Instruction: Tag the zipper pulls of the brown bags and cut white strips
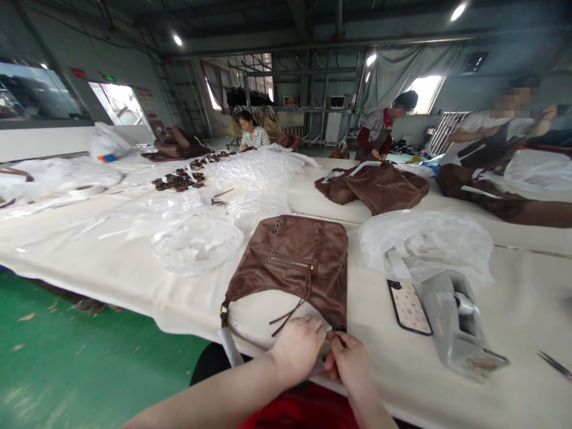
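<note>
A brown handbag [295, 250] lies flat on the table in front of me, with its zip pocket and dangling cord tassel facing up. Its curved opening points towards me. At the right end of the opening my left hand [300, 347] is closed, knuckles up, on the bag strap. Beside it, nearly touching, my right hand [349, 359] pinches the same strap close to the bag's corner. Bits of pale wrapping show between the hands; most of the strap there is hidden by my fingers. The strap's left end carries a whitish wrap [230, 347] hanging over the table edge.
A phone [409, 307] and a tape dispenser [460, 325] lie to the right, with scissors [554, 363] beyond. Plastic bags [196, 241] flank the handbag. More brown bags [375, 185] lie farther back, where several people work around the table.
</note>
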The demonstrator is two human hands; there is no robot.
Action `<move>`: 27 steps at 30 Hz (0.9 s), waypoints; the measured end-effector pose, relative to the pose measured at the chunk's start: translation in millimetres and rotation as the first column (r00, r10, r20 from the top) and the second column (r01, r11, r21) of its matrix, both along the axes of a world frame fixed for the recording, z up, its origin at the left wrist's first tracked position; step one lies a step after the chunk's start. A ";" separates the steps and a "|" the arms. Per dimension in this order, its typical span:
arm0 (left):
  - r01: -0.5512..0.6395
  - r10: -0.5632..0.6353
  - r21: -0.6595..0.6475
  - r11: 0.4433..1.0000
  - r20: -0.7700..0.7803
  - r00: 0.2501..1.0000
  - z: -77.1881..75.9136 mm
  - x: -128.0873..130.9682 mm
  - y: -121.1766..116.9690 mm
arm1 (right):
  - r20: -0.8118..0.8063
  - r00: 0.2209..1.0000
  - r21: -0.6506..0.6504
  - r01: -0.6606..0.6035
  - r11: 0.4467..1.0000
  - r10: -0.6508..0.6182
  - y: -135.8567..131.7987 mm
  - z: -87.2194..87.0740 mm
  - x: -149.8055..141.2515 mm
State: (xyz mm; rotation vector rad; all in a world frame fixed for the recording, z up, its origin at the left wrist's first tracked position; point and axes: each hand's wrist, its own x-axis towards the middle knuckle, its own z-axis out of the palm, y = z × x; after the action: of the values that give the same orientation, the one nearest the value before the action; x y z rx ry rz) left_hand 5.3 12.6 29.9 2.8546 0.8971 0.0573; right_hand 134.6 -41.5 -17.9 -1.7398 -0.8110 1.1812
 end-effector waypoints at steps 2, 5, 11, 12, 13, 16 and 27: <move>0.093 -0.087 0.077 0.993 -0.074 0.993 -3.7 -0.5 -2.7 | -0.024 1.000 0.005 0.007 1.000 -0.007 -0.6 -0.4 0.0; 0.159 -0.145 0.118 0.980 -0.118 0.982 -6.9 -1.1 -6.3 | -0.097 0.995 0.008 0.030 1.000 -0.029 -2.0 -1.6 0.5; -0.149 0.162 -0.179 0.972 0.058 0.985 -0.8 -2.8 -1.5 | -0.089 0.996 0.049 0.007 0.999 -0.002 -3.7 -0.7 -0.8; -0.228 0.264 -0.306 0.924 0.080 0.961 -0.4 -2.9 1.1 | -0.088 0.996 0.044 0.005 0.999 -0.001 -3.6 0.1 -1.2; -0.274 0.338 -0.425 0.863 0.082 0.938 -0.6 -2.9 3.8 | -0.087 0.996 0.042 0.003 0.999 0.001 -3.5 0.8 -1.6; -0.263 0.381 -0.629 0.731 0.058 0.923 -3.4 -2.5 10.9 | -0.091 0.996 0.032 0.002 0.999 0.001 -3.5 1.8 -2.0; -0.078 0.272 -0.656 0.751 0.199 0.941 -24.9 -7.0 21.0 | 0.014 0.995 0.016 -0.103 0.995 0.103 -5.2 4.5 -1.0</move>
State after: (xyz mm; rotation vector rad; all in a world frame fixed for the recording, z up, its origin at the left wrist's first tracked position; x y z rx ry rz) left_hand -1.7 33.5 5.0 2.0513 0.9029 0.1460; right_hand 133.6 -46.7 -13.4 -1.7109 -0.9254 1.2287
